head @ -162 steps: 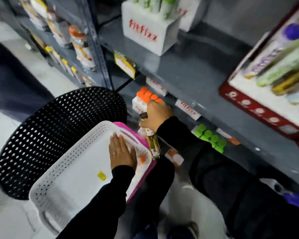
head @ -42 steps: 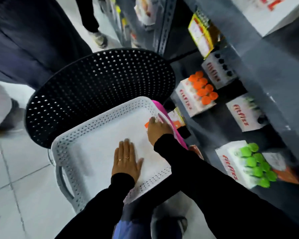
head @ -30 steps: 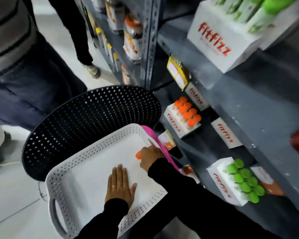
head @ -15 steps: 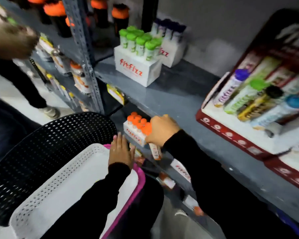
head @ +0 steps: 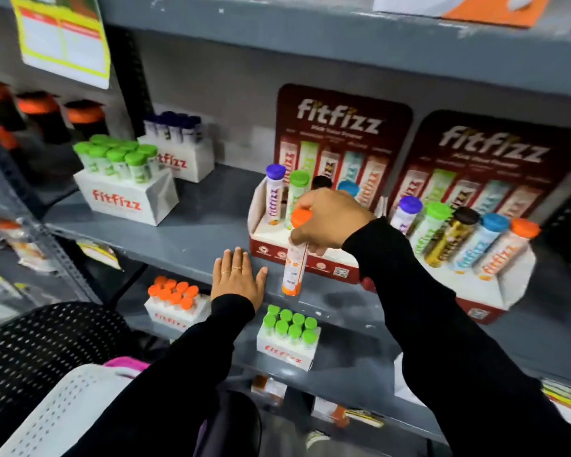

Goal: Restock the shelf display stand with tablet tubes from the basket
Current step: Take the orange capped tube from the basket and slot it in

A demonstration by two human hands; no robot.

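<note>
Shelving: grey metal shelving [head: 192, 232] fills my view, boards stacked one above another.
Upright: a perforated steel upright [head: 51, 255] runs down my left side.
Back wall: plain grey back panel [head: 238, 87] behind the middle board.
Notice: a yellow-bordered printed sheet [head: 63, 41] hangs at upper left, text too blurred for me to read.
Chair: a black perforated chair back [head: 43, 344] sits at my lower left.
Light: dim, even, indoor.

Shop: metal shelving [head: 192, 235], branded display stands [head: 340, 133].
</note>
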